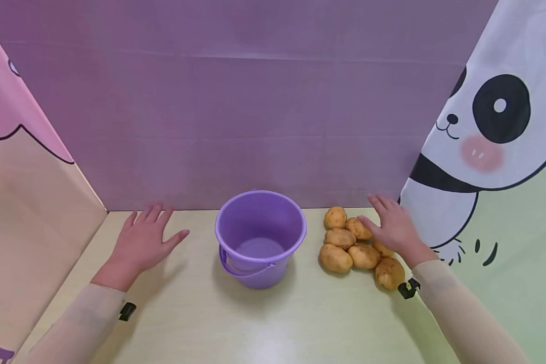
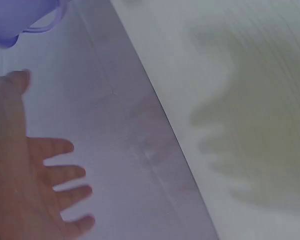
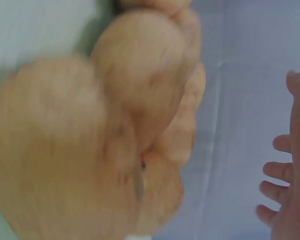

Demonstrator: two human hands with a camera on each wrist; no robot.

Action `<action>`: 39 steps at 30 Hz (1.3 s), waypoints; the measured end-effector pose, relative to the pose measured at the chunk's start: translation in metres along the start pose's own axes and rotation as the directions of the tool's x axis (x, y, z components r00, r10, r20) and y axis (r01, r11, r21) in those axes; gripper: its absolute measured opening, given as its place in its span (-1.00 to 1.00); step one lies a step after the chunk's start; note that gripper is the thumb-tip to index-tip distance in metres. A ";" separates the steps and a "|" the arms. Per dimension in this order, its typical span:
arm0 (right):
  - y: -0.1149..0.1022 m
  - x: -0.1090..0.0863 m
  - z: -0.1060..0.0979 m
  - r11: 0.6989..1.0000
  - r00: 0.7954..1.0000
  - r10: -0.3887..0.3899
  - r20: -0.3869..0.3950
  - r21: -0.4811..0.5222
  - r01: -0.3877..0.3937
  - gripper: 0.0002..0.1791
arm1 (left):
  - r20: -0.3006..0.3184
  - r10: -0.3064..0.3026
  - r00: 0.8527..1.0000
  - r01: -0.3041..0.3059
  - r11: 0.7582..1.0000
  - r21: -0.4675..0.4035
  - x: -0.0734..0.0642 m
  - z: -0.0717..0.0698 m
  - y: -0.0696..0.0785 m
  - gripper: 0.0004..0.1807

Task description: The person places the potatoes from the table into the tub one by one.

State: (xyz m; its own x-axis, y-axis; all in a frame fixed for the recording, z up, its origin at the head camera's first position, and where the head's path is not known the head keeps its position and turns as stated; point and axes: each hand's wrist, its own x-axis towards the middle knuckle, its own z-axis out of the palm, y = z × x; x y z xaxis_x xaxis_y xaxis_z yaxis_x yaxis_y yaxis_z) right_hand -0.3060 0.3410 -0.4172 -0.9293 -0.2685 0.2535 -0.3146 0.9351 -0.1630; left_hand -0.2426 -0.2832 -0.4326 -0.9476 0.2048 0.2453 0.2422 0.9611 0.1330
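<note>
A purple bucket (image 1: 259,275) stands upright in the middle of the table, its handle hanging down at the front left. To its right, several potatoes (image 1: 336,258) lie grouped together. My left hand (image 1: 142,242) is held above the table left of the bucket, fingers spread, with nothing in it. Over the right edge of the potatoes is my right hand (image 1: 397,228), its fingers extended and holding nothing; part of a potato is hidden beneath it. In the right wrist view, the potatoes (image 3: 140,55) appear close up and blurred, apart from the hand (image 3: 295,175).
The pale table (image 1: 264,328) ends at a purple backdrop (image 1: 255,126) behind the bucket. A panda-printed panel (image 1: 482,126) stands on the right, and a pink and beige panel (image 1: 23,192) on the left. Each wrist wears a small dark device (image 1: 127,311).
</note>
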 end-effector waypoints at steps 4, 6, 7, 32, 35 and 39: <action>-0.002 -0.002 0.003 0.984 0.999 0.031 -0.022 0.174 -0.026 -0.15 | -0.046 0.018 0.999 -0.022 0.995 -0.102 0.000 -0.001 0.001 -0.09; -0.002 -0.003 0.003 0.975 0.999 0.038 -0.026 0.221 -0.032 -0.17 | -0.075 0.026 0.997 -0.037 0.988 -0.150 0.000 -0.002 0.001 -0.14; -0.003 -0.004 0.004 0.970 0.999 0.043 -0.026 0.241 -0.036 -0.18 | -0.088 0.028 0.996 -0.043 0.983 -0.176 -0.001 -0.002 0.001 -0.16; -0.008 -0.011 0.007 0.919 0.995 0.093 0.035 0.382 -0.100 -0.24 | 0.079 0.167 0.983 -0.093 0.817 -0.569 0.012 -0.035 0.053 0.12; -0.007 -0.012 0.008 0.917 0.995 0.095 0.039 0.386 -0.103 -0.25 | 0.107 0.182 0.977 -0.090 0.817 -0.570 0.016 -0.037 0.062 0.19; -0.005 -0.013 0.010 0.917 0.995 0.099 0.018 0.386 -0.098 -0.28 | 0.157 0.186 0.970 -0.058 0.803 -0.593 0.020 -0.038 0.074 0.33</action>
State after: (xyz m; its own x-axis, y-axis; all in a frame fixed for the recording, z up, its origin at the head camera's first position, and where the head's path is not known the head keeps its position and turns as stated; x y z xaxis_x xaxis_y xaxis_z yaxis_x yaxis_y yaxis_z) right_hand -0.2942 0.3373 -0.4291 -0.9593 -0.1788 0.2186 -0.2718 0.7952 -0.5420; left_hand -0.2358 -0.2151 -0.3814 -0.9067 0.4066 0.1120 0.3732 0.6498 0.6621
